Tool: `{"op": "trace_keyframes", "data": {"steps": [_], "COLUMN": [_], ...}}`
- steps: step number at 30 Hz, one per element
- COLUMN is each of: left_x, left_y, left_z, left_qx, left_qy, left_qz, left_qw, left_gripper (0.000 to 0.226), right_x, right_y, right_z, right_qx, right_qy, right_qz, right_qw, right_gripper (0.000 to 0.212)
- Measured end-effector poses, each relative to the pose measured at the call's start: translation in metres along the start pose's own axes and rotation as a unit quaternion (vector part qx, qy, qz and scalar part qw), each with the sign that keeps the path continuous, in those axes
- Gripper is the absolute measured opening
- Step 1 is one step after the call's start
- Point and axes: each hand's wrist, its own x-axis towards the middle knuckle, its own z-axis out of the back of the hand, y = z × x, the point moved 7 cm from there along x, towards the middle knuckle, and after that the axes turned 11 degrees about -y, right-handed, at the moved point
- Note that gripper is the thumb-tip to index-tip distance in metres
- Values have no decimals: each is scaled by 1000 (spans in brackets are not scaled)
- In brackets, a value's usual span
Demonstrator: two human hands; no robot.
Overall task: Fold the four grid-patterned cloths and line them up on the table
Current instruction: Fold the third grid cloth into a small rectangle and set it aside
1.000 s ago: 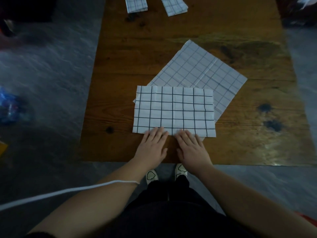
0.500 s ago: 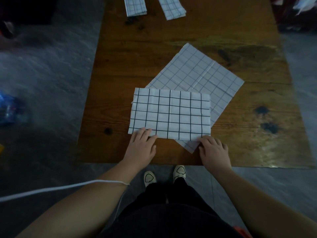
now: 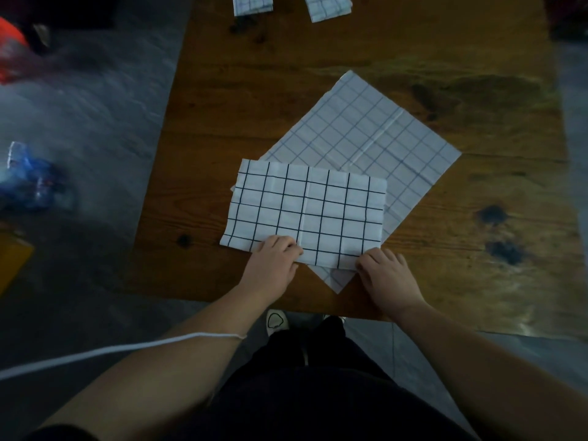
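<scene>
Left grip (image 3: 273, 264) and right grip (image 3: 388, 275) both pinch near edge of black-grid cloth (image 3: 305, 205). Risk: lifting drags blue-grid cloth (image 3: 366, 135) underneath (they overlap); uneven pull skews fold.

No legible text, labels or numbers, black-grid cloth (image 3: 305, 214) (plain lines only)
</scene>
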Motion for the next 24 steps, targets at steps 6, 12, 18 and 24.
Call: {"op": "trace_keyframes", "data": {"steps": [6, 12, 18, 24], "left_x": [4, 2, 1, -17], "left_y": [-8, -14, 0, 51], "left_z": [1, 3, 6, 10], "left_qx": [12, 29, 36, 11], "left_qy": [-16, -37, -29, -48], "left_qz": [11, 32, 47, 38], "left_qw": [1000, 998, 998, 998], "left_gripper": [28, 37, 63, 64], "right_x": [6, 21, 33, 34], "right_y": [0, 20, 69, 109], "right_z": [4, 38, 42, 18], "right_qx": [33, 74, 100, 138], "right_qy": [4, 3, 10, 64], "right_qz": [27, 63, 120, 136], "right_qw": [999, 995, 988, 979], "right_gripper": [8, 2, 15, 12]}}
